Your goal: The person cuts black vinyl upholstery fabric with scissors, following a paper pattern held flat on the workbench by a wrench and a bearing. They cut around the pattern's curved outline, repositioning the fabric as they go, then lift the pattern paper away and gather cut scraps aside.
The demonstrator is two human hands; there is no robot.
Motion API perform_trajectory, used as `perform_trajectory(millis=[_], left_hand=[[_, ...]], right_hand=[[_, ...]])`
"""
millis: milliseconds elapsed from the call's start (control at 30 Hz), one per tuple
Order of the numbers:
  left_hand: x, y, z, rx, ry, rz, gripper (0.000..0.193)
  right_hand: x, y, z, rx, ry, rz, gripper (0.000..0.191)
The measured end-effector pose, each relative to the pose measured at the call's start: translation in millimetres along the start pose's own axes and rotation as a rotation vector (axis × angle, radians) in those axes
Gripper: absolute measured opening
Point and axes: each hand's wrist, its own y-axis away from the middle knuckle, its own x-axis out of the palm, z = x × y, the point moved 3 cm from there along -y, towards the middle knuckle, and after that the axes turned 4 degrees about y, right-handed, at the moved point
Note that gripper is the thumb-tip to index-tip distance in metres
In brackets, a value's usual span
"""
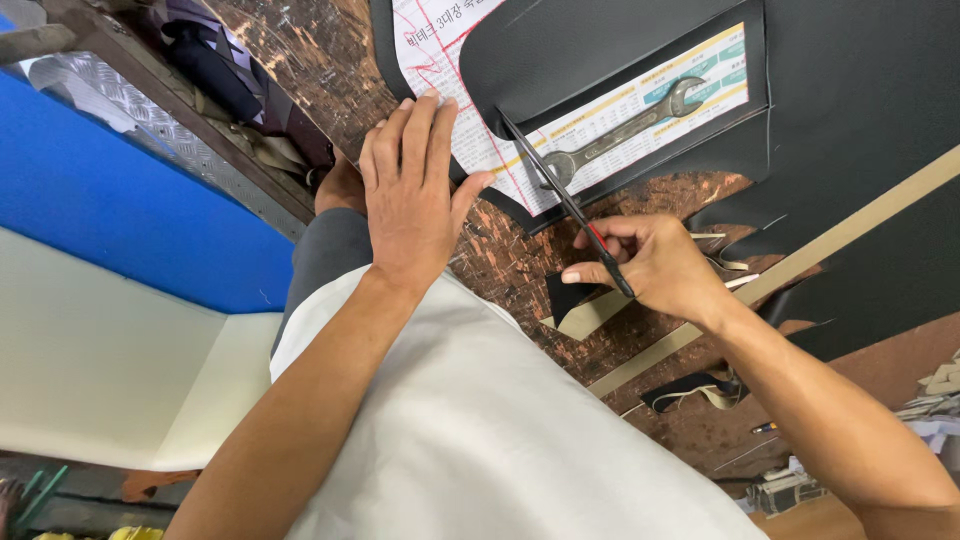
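Nearest me, my right hand [655, 265] pinches a slim black knife [568, 203] with a red band, its tip laid against the edge of a black sheet [850, 90] on the scarred brown counter [500, 265]. Black and tan offcuts [585, 310] lie just under that hand. My left hand [412, 195] lies flat, fingers spread, holding nothing, pressing a printed paper [470, 140]. Farther off, a steel wrench [625, 130] rests on the paper inside the sheet's cut-out.

a scarred brown worktable [520, 270] stands beside a blue-and-cream panel [120, 300].
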Motion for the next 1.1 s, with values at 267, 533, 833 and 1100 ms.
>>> perform_trajectory(millis=[267, 533, 833, 1100], left_hand=[[-4, 0, -1, 0.016, 0.001, -0.025, 0.076], [-8, -3, -3, 0.024, -0.012, -0.027, 0.080], [-9, -3, -3, 0.026, -0.013, -0.021, 0.081], [-10, -4, -1, 0.032, -0.011, -0.020, 0.080]], right_hand=[[11, -1, 5, -0.041, 0.031, -0.065, 0.043], [21, -2, 4, -0.040, -0.051, -0.085, 0.040], [30, -5, 8, -0.106, -0.064, -0.114, 0.040], [31, -2, 15, -0.075, -0.140, -0.089, 0.037]])
